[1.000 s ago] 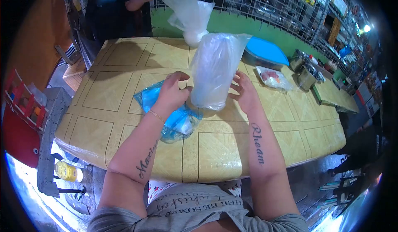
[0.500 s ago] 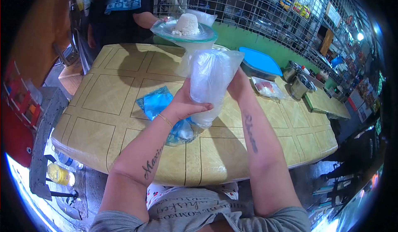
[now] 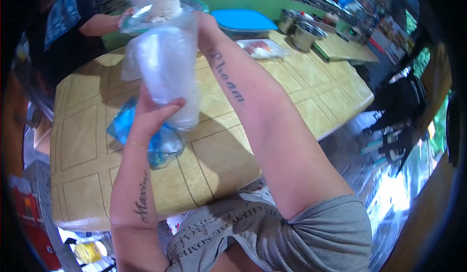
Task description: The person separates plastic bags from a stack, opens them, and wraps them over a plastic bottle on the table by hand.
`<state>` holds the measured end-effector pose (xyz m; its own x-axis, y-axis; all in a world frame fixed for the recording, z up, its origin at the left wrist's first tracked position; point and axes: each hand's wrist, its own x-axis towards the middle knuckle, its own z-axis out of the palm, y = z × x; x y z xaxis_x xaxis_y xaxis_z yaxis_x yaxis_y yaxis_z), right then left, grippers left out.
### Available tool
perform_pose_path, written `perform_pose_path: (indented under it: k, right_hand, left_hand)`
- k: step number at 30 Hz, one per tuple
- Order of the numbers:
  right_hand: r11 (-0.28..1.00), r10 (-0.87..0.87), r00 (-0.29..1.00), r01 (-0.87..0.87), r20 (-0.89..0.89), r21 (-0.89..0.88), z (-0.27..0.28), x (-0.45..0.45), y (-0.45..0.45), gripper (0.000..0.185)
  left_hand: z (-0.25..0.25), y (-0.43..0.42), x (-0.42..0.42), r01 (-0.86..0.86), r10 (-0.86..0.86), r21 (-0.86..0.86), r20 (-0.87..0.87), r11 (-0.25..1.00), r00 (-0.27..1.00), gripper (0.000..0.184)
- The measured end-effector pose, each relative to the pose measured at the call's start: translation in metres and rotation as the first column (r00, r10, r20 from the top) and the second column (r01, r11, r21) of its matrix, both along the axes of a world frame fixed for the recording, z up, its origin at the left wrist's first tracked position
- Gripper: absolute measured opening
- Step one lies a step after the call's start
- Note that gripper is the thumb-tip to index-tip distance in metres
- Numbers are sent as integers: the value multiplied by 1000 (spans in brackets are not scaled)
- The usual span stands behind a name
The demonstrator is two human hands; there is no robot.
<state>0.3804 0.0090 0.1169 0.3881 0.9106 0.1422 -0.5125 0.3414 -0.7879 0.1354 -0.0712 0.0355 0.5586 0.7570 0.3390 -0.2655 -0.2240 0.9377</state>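
My left hand is closed round the lower part of a clear plastic bag with a whitish bulk inside, thumb across its front. My right hand is at the bag's upper right edge, close to the plate; its fingers are hidden. Behind the bag, a glass plate bears a moulded white mound that looks like rice. Another person's hand is at the plate's left side. Under my left hand, a crumpled blue plastic packet lies on the table.
A patterned yellow cloth covers the table. Along the back stand a blue-lidded container, a packet in clear wrap and metal pots. A green board lies at the back right. Wire mesh rises behind.
My view has swung to the right. My right arm has stretched farther forward, its hand now near the plate. The plastic bag, in my left hand, is closer to the plate and overlaps it in view.
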Motion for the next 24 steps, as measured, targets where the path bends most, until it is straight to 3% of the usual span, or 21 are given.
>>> perform_pose_path:
  k: [1,4,6,10,14,16,20,24]
  right_hand:
    - [999,-22,992,26,-120,37,1,4,-3,38]
    - [989,29,969,9,-246,150,-10,18,-21,42]
    - [996,-23,975,41,-223,80,-18,42,-47,40]
    - [980,-188,954,198,-235,16,-40,103,-109,41]
    - [916,-399,910,401,-116,0,-54,176,-185,37]
    - [866,-497,852,498,-166,-42,-49,208,-221,39]
    - [745,-667,738,664,-102,-61,-55,282,-286,43]
    - [629,-768,624,777,-145,11,-115,377,-345,47]
  left_hand:
    - [3,-1,1,7,-7,-18,0,1000,1000,85]
    - [6,-5,-1,22,-21,-71,23,997,1000,83]
    - [6,-6,-2,68,-60,-119,69,991,996,83]
    - [0,1,-1,20,-20,-84,0,996,1000,81]
    - [-2,0,-1,-20,19,-32,-32,999,999,80]
    - [-5,3,-2,-33,32,-22,-45,999,998,79]
    - [-8,5,-3,-57,57,-3,-54,998,997,78]
    - [-6,2,-3,-54,53,-23,-43,998,998,77]
